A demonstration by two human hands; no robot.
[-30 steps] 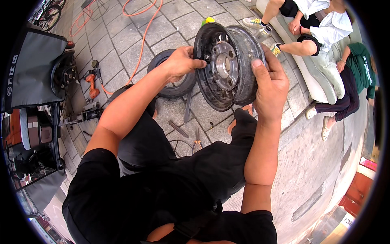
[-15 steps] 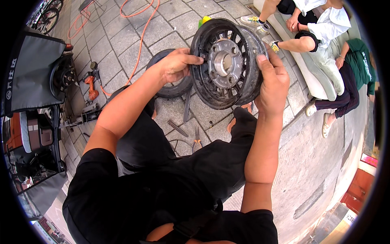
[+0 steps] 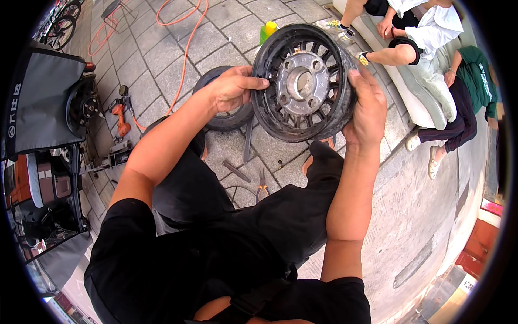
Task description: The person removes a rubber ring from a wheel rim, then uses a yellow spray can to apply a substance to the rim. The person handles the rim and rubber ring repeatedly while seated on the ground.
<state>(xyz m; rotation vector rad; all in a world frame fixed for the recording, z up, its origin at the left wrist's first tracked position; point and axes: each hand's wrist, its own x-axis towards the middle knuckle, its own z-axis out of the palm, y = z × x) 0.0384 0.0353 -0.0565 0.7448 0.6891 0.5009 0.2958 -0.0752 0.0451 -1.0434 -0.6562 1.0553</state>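
Observation:
Between my two hands a black wheel rim point(image 3: 277, 112) is held up off the ground, its silver hub face with several bolt holes turned toward me. My left hand point(image 3: 236, 89) grips the left edge, thumb lying over the lip. On the opposite side my right hand point(image 3: 367, 105) clasps the outer barrel, its fingers partly hidden. Behind the rim a black tyre point(image 3: 229, 121) lies on the paving, partly covered by my left hand. Below are a long flat metal bar point(image 3: 248, 141), a shorter metal bar point(image 3: 236, 171) and pliers with orange handles point(image 3: 262, 186).
An orange hose point(image 3: 186, 59) runs over the grey paving at the left, near an orange power tool point(image 3: 122, 119). A vehicle with a grey cover point(image 3: 46, 97) stands far left. Two people sit on a pale sofa point(image 3: 402, 100) at the right. A green and yellow item point(image 3: 267, 31) shows behind the rim.
The rim has turned so its hub face points more squarely at me. My right hand has shifted slightly right with it; the left keeps its grip.

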